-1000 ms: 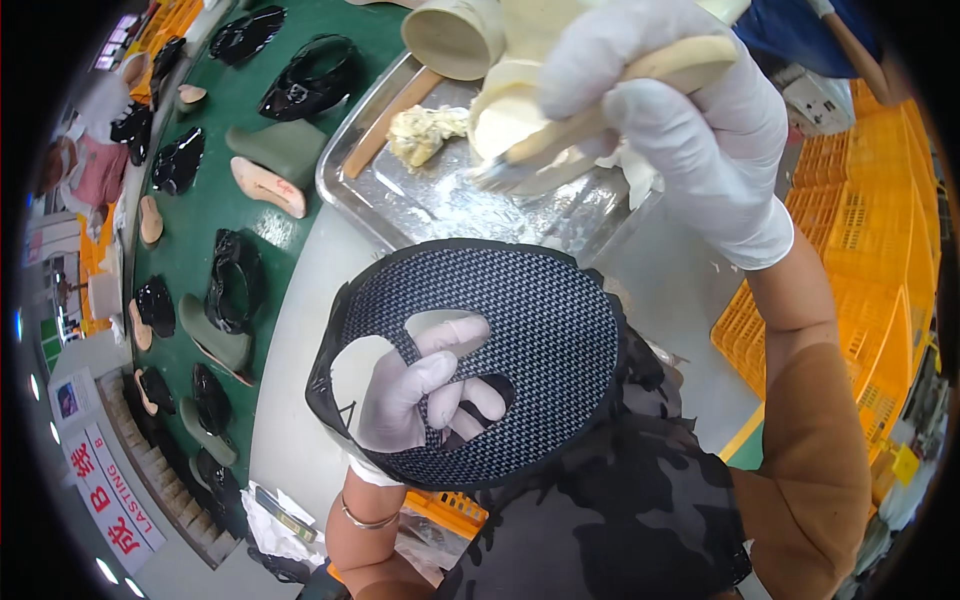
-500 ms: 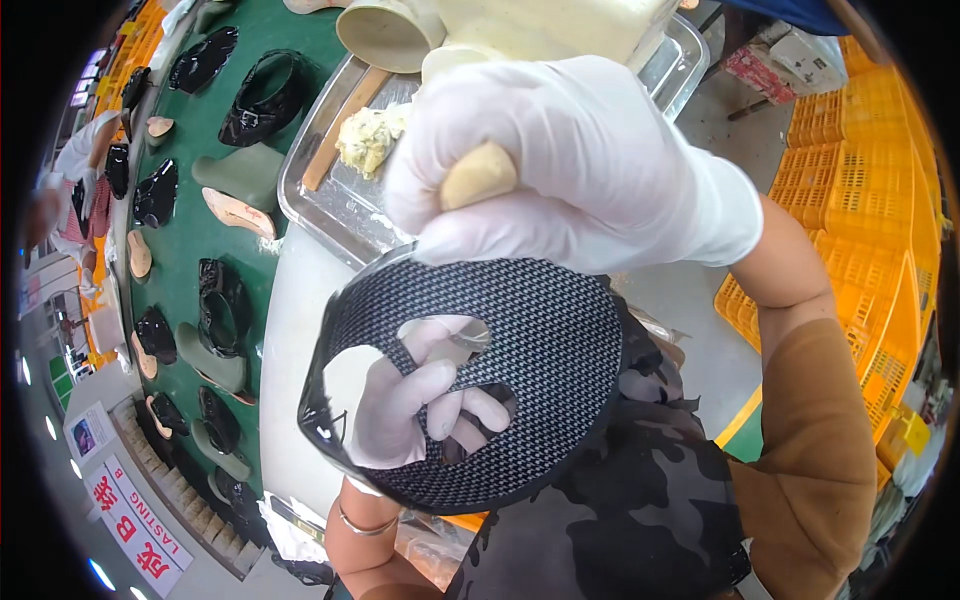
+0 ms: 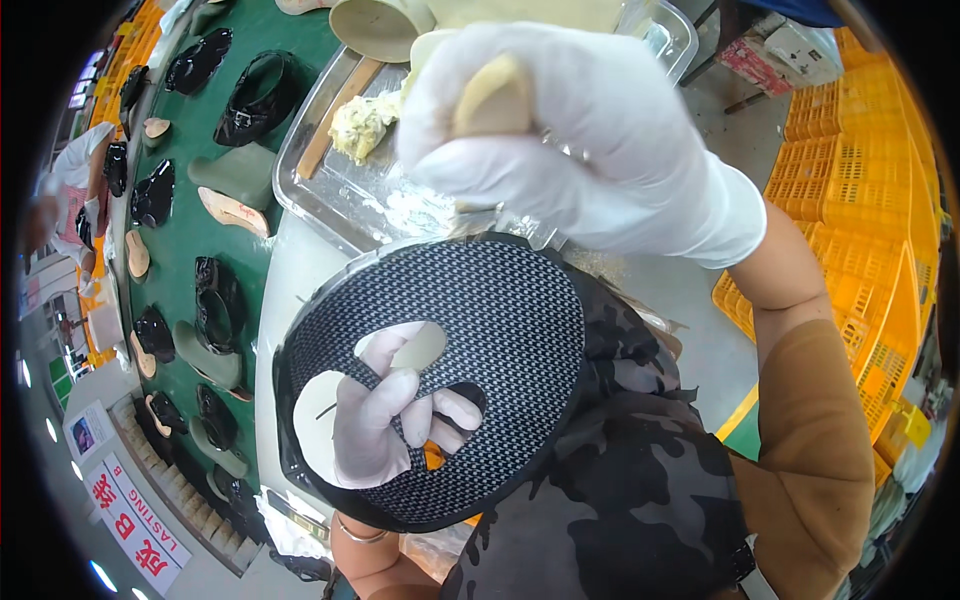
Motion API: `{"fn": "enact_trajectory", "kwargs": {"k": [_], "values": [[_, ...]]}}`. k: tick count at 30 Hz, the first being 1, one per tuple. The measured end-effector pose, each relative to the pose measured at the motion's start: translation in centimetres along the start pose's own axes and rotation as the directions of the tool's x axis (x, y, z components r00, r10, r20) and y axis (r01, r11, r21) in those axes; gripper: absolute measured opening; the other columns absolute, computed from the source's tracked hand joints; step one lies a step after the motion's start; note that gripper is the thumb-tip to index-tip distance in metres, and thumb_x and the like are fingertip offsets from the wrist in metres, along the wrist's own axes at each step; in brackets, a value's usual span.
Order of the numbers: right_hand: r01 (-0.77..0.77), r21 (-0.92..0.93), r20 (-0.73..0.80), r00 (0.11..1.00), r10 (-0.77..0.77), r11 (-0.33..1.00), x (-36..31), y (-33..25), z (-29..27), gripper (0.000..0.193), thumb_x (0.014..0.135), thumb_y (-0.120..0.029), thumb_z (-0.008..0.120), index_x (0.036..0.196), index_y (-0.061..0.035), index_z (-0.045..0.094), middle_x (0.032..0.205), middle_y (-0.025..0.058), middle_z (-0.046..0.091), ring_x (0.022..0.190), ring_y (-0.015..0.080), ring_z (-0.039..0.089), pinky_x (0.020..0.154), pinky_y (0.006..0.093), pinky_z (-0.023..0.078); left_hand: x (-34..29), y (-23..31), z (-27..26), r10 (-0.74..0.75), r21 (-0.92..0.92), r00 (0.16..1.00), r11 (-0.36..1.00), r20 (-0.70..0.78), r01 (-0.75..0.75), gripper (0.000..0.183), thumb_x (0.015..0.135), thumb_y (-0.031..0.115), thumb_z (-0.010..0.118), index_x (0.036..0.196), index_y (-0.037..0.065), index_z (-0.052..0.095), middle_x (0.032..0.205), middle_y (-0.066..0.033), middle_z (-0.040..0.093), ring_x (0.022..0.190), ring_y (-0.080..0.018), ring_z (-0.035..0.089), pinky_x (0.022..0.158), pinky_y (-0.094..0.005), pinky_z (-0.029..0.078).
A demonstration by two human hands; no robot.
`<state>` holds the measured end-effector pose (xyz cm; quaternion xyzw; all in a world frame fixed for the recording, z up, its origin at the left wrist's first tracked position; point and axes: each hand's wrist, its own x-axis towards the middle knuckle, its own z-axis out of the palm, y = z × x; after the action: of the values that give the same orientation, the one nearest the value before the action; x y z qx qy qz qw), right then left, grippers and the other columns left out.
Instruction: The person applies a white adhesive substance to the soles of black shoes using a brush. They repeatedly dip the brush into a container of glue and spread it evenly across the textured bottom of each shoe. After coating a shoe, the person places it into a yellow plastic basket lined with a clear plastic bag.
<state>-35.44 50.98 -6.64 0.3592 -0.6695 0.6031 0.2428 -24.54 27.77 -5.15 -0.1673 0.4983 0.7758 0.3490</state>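
My left hand (image 3: 380,430), in a white glove, holds up a black shoe upper (image 3: 510,330) with a speckled black-and-white woven lining facing me. Its fingers curl through cut-out openings in the piece. Above the upper's far edge is my right hand (image 3: 610,150), also gloved and closed round a pale wooden handle (image 3: 495,100). The end of that tool is hidden beneath the fist, so its kind cannot be told. Beyond the upper, a metal tray (image 3: 300,200) bears a lump of pale paste (image 3: 358,128) and a flat wooden stick (image 3: 335,125).
A cream cup (image 3: 380,28) lies tipped at the tray's far side. On the green table (image 3: 255,20) to the left are black shoe uppers (image 3: 262,100), green lasts (image 3: 235,170) and tan insoles (image 3: 235,210). Yellow crates (image 3: 850,180) line the right; another person (image 3: 85,190) stands far left.
The upper has shifted left and slightly down with my left hand. My right hand has risen a little with the handle, and more of the tray shows between it and the upper.
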Motion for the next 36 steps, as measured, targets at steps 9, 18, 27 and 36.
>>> {"fn": "enact_trajectory", "kwargs": {"k": [9,18,27,36], "values": [[-0.063,0.062,0.153,0.987,0.053,0.996,1.8,-0.6,-1.1,0.007,0.087,-0.007,0.059,0.091,-0.0023,0.056,0.085,0.0075,0.060,0.072,0.0179,0.058,0.065,0.0281,0.047,-0.5,-0.1,-0.2,0.069,0.021,0.998,0.997,0.008,-0.069,0.042,0.093,0.011,0.033,0.130,-0.008,0.025,0.056,-0.0083,0.048,0.075,-0.0334,0.064,0.061,-0.0346,0.059],[-0.227,-0.052,-0.002,0.974,0.227,0.973,-3.7,-2.0,-3.7,0.020,0.093,-0.015,0.050,0.100,0.0036,0.051,0.089,0.0105,0.060,0.072,0.0127,0.058,0.066,0.0241,0.047,-0.1,-2.9,-0.8,0.318,-0.282,0.947,0.906,-0.039,-0.316,0.047,0.094,0.019,0.041,0.136,0.006,0.024,0.064,-0.0093,0.054,0.088,-0.0345,0.062,0.064,-0.0376,0.057],[-0.245,0.115,-0.210,0.941,0.264,0.963,-2.3,-3.5,-3.7,0.025,0.094,-0.023,0.047,0.095,0.0019,0.050,0.084,0.0126,0.060,0.061,0.0117,0.054,0.055,0.0239,0.045,0.6,-4.4,1.5,0.468,-0.257,0.873,0.835,-0.137,-0.487,0.045,0.095,0.014,0.039,0.137,0.007,0.024,0.081,-0.0144,0.060,0.094,-0.0337,0.061,0.075,-0.0384,0.056],[-0.329,0.188,-0.305,0.876,0.373,0.925,-2.6,-2.0,-2.9,0.017,0.096,-0.016,0.042,0.097,-0.0004,0.049,0.083,0.0124,0.062,0.061,0.0110,0.058,0.055,0.0209,0.048,1.2,-4.8,1.9,0.593,-0.259,0.801,0.764,-0.080,-0.591,0.050,0.094,0.013,0.040,0.140,0.008,0.019,0.088,-0.0194,0.061,0.090,-0.0379,0.061,0.074,-0.0408,0.056]]}}
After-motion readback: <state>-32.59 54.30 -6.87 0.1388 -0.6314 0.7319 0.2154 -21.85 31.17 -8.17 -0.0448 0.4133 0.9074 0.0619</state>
